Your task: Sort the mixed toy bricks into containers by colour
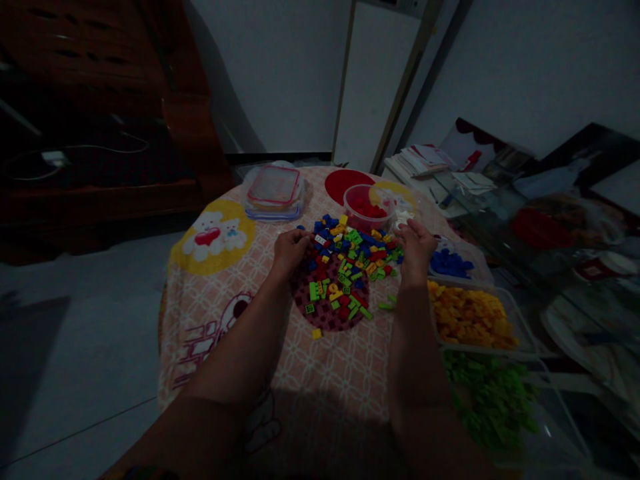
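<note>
A loose heap of small toy building bricks (354,238) in blue, green, yellow and red lies on the round table between my hands. My left hand (291,253) is at the heap's left edge, fingers curled together, their tips beside a white brick (321,240); whether they touch it is unclear. On the heap's right, my right hand (419,245) has its fingers pinched close to a few white bricks (403,217). Anything between those fingers is too dark and small to make out. One yellow brick (317,333) lies apart, nearer to me.
A round tub (369,217) holding red bricks stands behind the heap. Along the right side are clear boxes of blue bricks (451,264), yellow bricks (470,317) and green bricks (493,400). Stacked lidded containers (274,193) sit at the back left. A cluttered glass table (530,247) adjoins on the right.
</note>
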Demonstrator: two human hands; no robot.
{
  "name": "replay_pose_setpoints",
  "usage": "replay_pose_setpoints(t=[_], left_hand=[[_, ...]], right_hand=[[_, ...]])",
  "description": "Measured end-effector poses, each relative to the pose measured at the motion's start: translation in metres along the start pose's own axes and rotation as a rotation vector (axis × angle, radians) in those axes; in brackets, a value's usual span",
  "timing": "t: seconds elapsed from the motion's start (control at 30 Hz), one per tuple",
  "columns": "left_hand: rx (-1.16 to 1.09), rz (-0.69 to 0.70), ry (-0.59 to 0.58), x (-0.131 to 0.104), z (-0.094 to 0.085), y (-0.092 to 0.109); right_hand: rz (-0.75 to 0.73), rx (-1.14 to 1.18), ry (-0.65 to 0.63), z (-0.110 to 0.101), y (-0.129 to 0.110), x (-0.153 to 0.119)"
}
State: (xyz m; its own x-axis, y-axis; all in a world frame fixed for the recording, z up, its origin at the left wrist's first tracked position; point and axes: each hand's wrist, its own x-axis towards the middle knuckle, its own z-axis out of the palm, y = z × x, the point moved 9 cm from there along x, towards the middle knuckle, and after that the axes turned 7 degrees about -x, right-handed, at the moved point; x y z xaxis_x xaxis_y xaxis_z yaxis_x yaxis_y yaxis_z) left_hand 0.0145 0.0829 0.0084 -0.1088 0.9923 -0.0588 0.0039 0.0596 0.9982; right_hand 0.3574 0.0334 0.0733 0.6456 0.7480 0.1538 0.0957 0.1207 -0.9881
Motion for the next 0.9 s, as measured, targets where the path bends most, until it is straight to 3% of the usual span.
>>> replay_pose_setpoints(t=[0.27,0.43,0.53,0.67,0.8,0.9], left_hand=[[-0.014,-0.001,0.003,0.001,0.0,-0.003],[0.005,0.012,-0.005,0.002,-0.001,-0.004],[0.004,0.029,-0.016,0.003,-0.001,-0.002],[0.019,0.029,-0.003,0.005,-0.002,-0.002],[0.028,0.009,-0.004,0.005,-0.001,-0.004],[0.013,-0.001,-0.006,0.004,0.0,-0.005]], right_hand=[[0.056,-0.313,-0.453,0.061,-0.001,-0.045],[-0.22,-0.535,-0.795,0.119,-0.016,-0.094],[-0.351,-0.659,-0.941,0.14,-0.022,-0.122],[-0.272,-0.719,-0.986,0.138,-0.012,-0.123],[-0.236,-0.677,-0.83,0.111,-0.017,-0.095],[-0.27,-0.846,-0.732,0.089,-0.025,-0.078]])
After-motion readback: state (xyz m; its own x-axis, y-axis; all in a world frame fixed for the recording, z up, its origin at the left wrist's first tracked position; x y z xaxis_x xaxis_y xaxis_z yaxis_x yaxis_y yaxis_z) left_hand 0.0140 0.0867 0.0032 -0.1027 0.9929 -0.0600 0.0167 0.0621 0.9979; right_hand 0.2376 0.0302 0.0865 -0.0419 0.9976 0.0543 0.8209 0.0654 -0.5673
